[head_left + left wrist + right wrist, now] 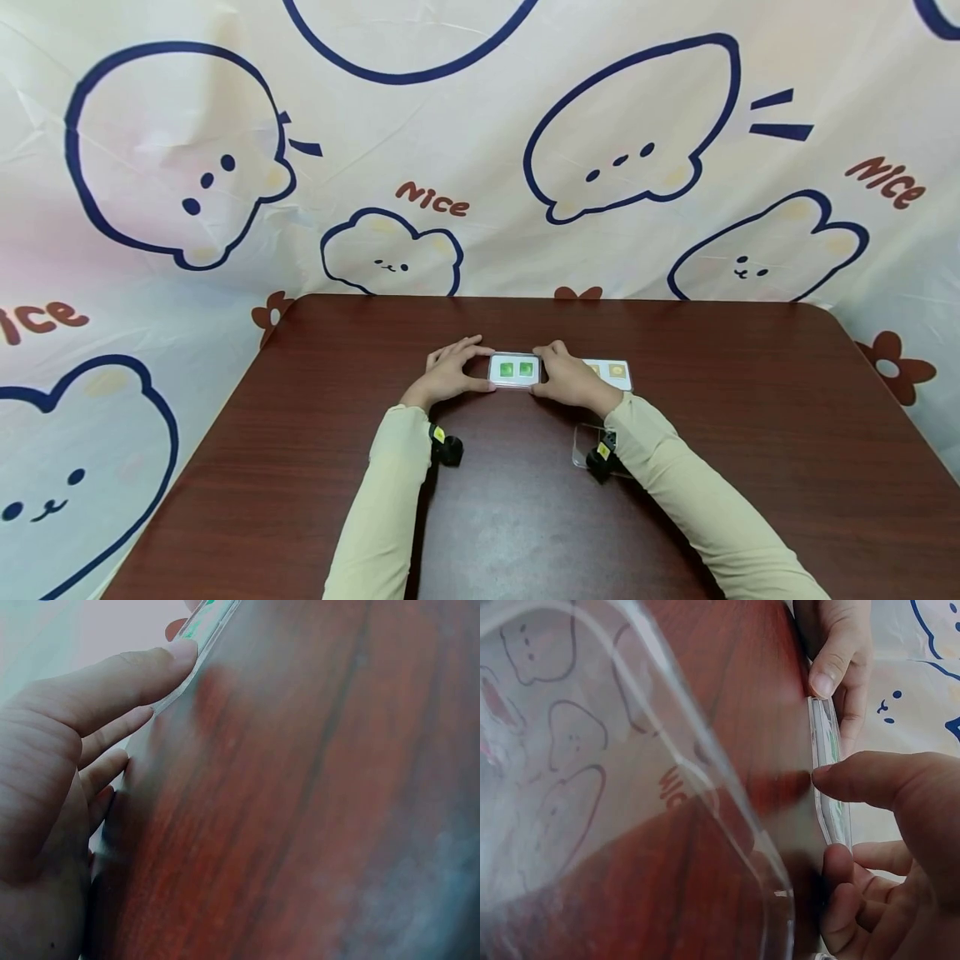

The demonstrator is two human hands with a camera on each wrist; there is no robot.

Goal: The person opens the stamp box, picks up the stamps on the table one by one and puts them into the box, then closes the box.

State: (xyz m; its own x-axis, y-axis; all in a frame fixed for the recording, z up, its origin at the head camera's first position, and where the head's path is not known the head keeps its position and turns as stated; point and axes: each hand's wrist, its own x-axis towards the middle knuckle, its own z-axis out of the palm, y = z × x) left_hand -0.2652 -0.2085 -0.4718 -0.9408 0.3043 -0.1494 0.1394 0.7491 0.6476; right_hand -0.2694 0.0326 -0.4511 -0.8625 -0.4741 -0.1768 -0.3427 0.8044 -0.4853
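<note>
A flat clear plastic case [516, 360] lies on the table with a white card inside that bears two green square pictures. My left hand [447, 374] grips its left end, thumb at the near corner and index finger at the far one. At the opposite end my right hand [570, 379] holds the case between thumb and fingers. From the right wrist view, both thumbs press the near edge of the case [823, 739]. Beside the right hand, and partly hidden by it, is a second white card [618, 374] with yellow square pictures.
A clear plastic tray or lid [579, 447] lies under my right wrist, looming large in the right wrist view. Black cameras [450, 451] are strapped to both wrists. The dark wooden table [315, 467] ends at a patterned cloth [495, 150] behind and at the sides.
</note>
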